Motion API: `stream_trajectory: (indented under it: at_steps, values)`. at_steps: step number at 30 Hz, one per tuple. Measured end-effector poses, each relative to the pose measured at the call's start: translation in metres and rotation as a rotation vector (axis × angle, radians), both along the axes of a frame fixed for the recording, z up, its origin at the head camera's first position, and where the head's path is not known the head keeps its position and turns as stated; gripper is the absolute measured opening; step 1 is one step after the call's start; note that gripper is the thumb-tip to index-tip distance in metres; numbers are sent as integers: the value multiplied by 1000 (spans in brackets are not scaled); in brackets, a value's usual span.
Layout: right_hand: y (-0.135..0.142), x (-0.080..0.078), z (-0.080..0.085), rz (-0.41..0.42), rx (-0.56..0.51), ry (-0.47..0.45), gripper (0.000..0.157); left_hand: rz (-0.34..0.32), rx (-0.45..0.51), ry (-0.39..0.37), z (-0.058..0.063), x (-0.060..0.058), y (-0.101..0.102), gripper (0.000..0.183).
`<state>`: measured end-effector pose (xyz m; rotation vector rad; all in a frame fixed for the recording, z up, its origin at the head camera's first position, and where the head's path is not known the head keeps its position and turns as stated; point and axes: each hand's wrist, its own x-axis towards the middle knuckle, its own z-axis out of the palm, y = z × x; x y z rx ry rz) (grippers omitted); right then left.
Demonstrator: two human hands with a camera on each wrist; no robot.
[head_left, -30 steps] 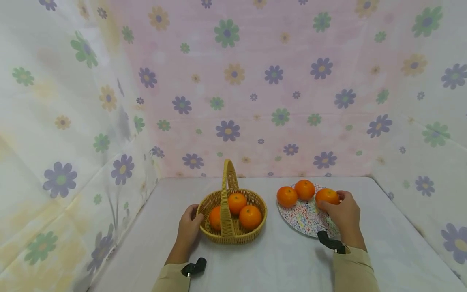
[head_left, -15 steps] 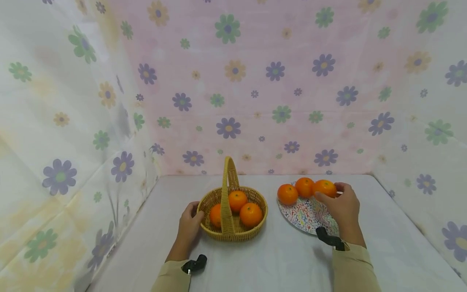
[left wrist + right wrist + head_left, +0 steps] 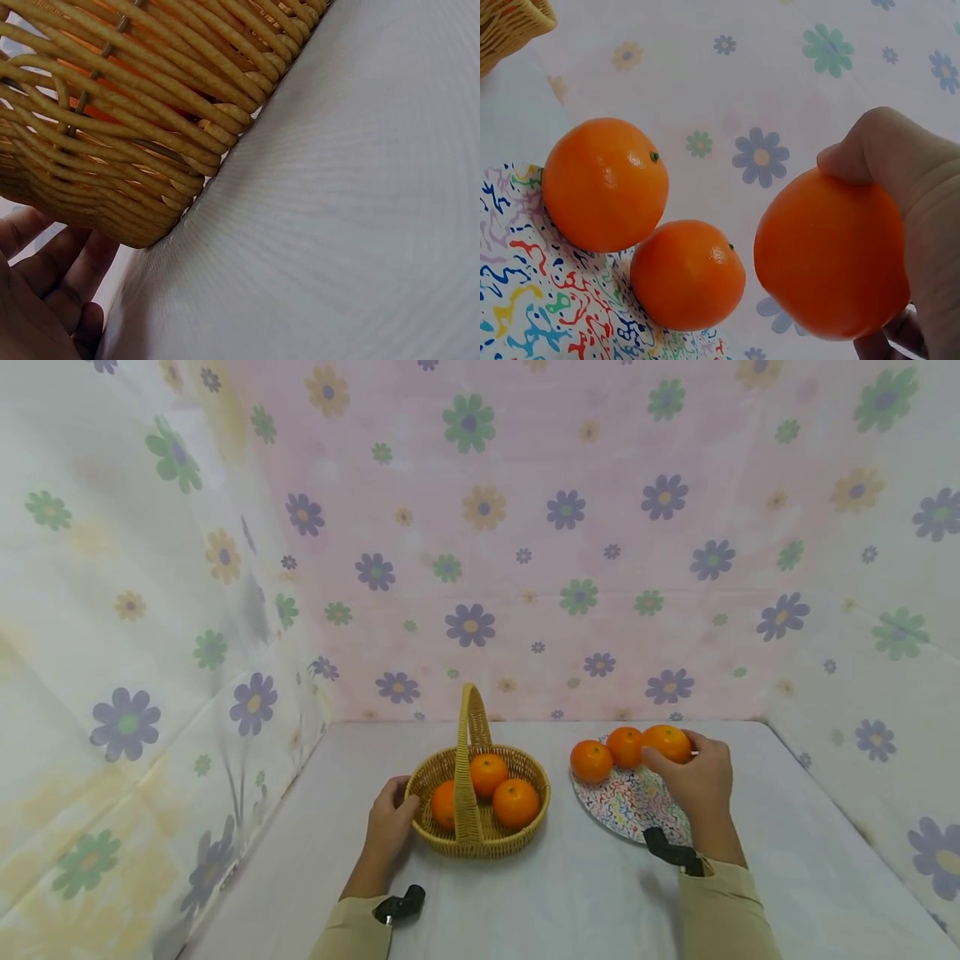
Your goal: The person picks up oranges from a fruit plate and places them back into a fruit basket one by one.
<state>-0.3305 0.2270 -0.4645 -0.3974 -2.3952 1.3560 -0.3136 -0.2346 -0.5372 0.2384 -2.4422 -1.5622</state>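
My right hand (image 3: pixel 701 777) grips an orange (image 3: pixel 667 743) between thumb and fingers. In the right wrist view that orange (image 3: pixel 832 255) hangs apart from two other oranges, the left one (image 3: pixel 606 184) and the nearer one (image 3: pixel 688 275). Those two sit at the back of a round plate (image 3: pixel 633 802) with a multicoloured speckled pattern. To the left stands a wicker basket (image 3: pixel 480 847) with a tall handle and three oranges inside, one (image 3: pixel 515 803) near its right side. My left hand (image 3: pixel 392 818) holds the basket's left rim; its fingers (image 3: pixel 56 259) lie against the outer wicker, thumb hidden in the wrist view.
A white cloth (image 3: pixel 570 902) covers the table under basket and plate. Flower-printed fabric walls (image 3: pixel 525 593) enclose the back and both sides. The basket's arched handle (image 3: pixel 468 760) rises well above its rim. A black wrist mount (image 3: pixel 671 852) juts from the right sleeve.
My right hand has lifted the orange from the plate's right side, a little up and back. The left hand and basket stay in place.
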Motion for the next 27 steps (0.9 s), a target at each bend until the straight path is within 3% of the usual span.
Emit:
stream_trajectory:
  at_steps: [5,12,18,27]
  values:
    - [-3,-1,2,13,12,49,86,10,5,5,0,0,0,43]
    - [-6,3,6,71,-98,39,95,11,1,5,-2,0,0,43]
    - [-10,4,8,89,-76,18,97,1,-6,7,-2,0,1,44]
    - [-25,4,13,145,-56,60,96,1,-8,20,-2,0,0,43]
